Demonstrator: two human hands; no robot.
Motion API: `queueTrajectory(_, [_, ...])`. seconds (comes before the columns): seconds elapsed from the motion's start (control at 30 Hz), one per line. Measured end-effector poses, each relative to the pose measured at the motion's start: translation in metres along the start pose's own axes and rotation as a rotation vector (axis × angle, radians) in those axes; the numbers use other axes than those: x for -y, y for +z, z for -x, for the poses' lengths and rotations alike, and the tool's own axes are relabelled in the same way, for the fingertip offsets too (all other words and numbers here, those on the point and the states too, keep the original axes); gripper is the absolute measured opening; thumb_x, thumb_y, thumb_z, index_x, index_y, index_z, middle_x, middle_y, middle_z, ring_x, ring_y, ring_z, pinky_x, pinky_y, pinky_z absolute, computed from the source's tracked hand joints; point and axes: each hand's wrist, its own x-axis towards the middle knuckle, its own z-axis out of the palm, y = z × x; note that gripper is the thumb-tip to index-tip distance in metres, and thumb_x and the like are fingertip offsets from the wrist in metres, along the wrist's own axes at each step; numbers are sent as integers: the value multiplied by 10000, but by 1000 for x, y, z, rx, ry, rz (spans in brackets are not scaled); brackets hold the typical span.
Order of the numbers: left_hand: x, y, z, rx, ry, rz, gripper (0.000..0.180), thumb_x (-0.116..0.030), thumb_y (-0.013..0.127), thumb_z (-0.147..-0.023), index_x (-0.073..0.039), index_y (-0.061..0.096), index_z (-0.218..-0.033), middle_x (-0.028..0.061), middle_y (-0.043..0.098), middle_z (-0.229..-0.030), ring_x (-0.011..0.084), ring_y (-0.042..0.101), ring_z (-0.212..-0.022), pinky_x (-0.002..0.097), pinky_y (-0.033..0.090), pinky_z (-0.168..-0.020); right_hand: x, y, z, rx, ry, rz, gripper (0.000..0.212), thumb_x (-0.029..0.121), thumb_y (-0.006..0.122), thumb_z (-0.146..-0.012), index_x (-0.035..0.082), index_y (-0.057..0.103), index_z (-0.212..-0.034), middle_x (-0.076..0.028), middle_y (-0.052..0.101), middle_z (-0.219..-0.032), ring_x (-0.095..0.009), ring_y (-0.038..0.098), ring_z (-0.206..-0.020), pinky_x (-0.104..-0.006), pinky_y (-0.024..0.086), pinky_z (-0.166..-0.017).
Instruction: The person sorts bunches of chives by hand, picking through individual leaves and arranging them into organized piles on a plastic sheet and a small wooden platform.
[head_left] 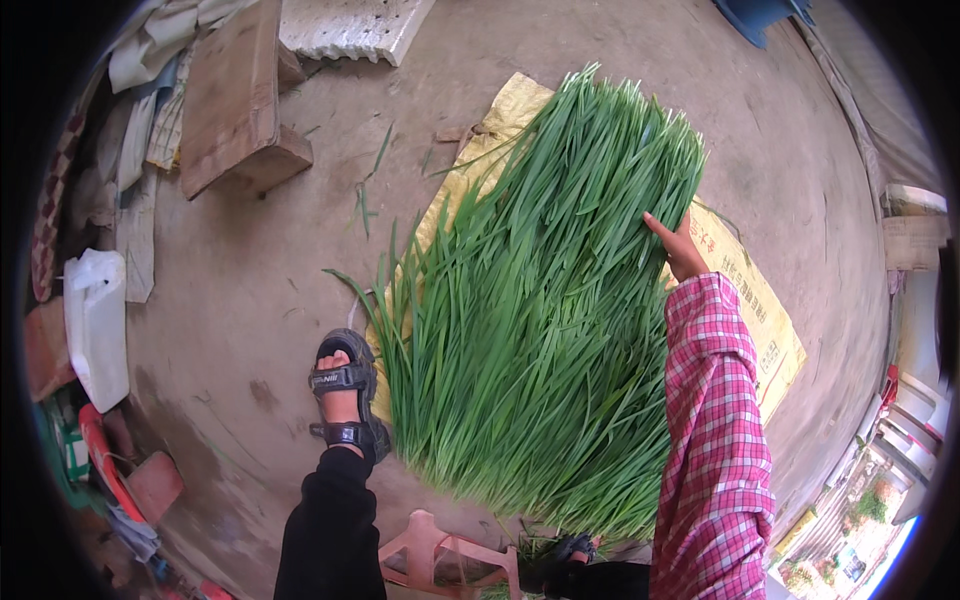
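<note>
A big heap of long green garlic chives (540,300) lies on a flattened yellow woven sack (765,310). The pale cut ends show along its far and near edges. My right hand (683,250), at the end of a pink checked sleeve, touches the right side of the heap towards its far end. Its thumb is stretched out over the leaves, and the other fingers are mostly hidden at the heap's edge. I see no bundle in its grasp. My left hand is out of view.
My sandalled left foot (348,395) stands against the heap's left edge, and a pink plastic stool (425,550) is at the bottom. A wooden bench (235,110), a white plastic jug (97,325) and a white foam board (350,25) lie to the left and back.
</note>
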Motion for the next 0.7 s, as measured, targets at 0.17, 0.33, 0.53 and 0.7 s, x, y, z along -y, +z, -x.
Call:
queueTrajectory(0.17, [-2,-1,-3,-2,9,8,97,-75,467,-676,-25,490,-756,127,499,-725,263,488,-714,358,406,-655,2,2,-5,55,32,-56,819,106,672,-657,84,114,-1256,-129,357,-1188,-237,387,-1075,-317,341,-883])
queueTrajectory(0.33, [0,-7,-1,-6,1,-3,103,-75,468,-673,-25,492,-761,129,501,-732,266,488,-714,360,405,-657,2,5,-2,0,3,-80,820,94,699,-618,49,160,-1234,-131,397,-1140,-234,419,-1036,-320,362,-863])
queueTrajectory(0.53, [-6,-2,-7,-14,20,10,111,-75,469,-670,-25,494,-766,132,503,-739,269,488,-713,363,404,-660,-2,3,-8,-14,-66,40,645,103,627,-684,33,245,-1199,-127,464,-1070,-225,468,-977,-316,409,-793])
queueTrajectory(0.7, [1,-6,-2,-19,14,-9,117,-76,469,-668,-25,495,-770,134,504,-745,272,489,-712,365,404,-663,2,12,-2,54,-21,-63,716,112,654,-656,52,204,-1211,-132,431,-1113,-231,460,-989,-322,398,-811])
